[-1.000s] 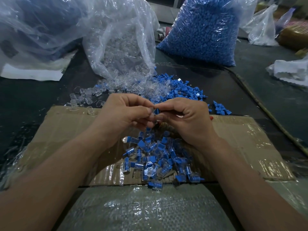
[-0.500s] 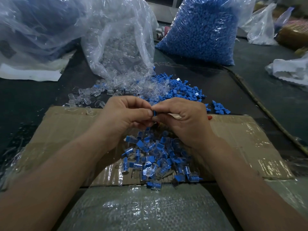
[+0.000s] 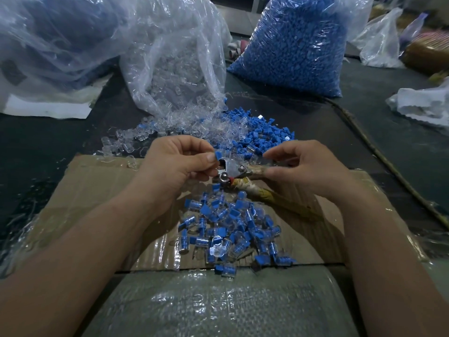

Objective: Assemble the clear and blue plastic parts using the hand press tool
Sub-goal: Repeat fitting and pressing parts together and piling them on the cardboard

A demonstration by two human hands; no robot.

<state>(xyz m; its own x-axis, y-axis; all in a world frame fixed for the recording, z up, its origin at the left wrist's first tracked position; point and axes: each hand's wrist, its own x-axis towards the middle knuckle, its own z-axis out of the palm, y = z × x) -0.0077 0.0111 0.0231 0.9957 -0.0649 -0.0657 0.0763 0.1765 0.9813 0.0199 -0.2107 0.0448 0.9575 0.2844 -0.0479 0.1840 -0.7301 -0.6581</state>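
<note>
Pinching a small blue plastic part point(image 3: 218, 155) between thumb and forefinger of the left hand point(image 3: 177, 166), other fingers curled under, right against the metal head of the hand press tool point(image 3: 233, 170). Gripping the tool's tape-wrapped handles point(image 3: 274, 198) with the right hand point(image 3: 303, 166), thumb and fingers curled around the upper one, the lower one running out beneath the palm. Holding both above a taped cardboard sheet point(image 3: 85, 190).

Just below the hands, on that cardboard, a heap of joined clear-and-blue pieces point(image 3: 230, 224). Beyond the hands, on the dark tabletop point(image 3: 48, 147), loose blue parts point(image 3: 262, 135) heaped to the right and clear parts point(image 3: 184, 127) spilling from an open transparent bag point(image 3: 175, 69) to the left, the two piles touching and mixing in the middle. Farther back, well apart from the hands, a full bag of blue parts point(image 3: 296, 45). At the near edge, a woven sack under plastic film point(image 3: 218, 307).

Clear part inside the tool head: too small to tell.
</note>
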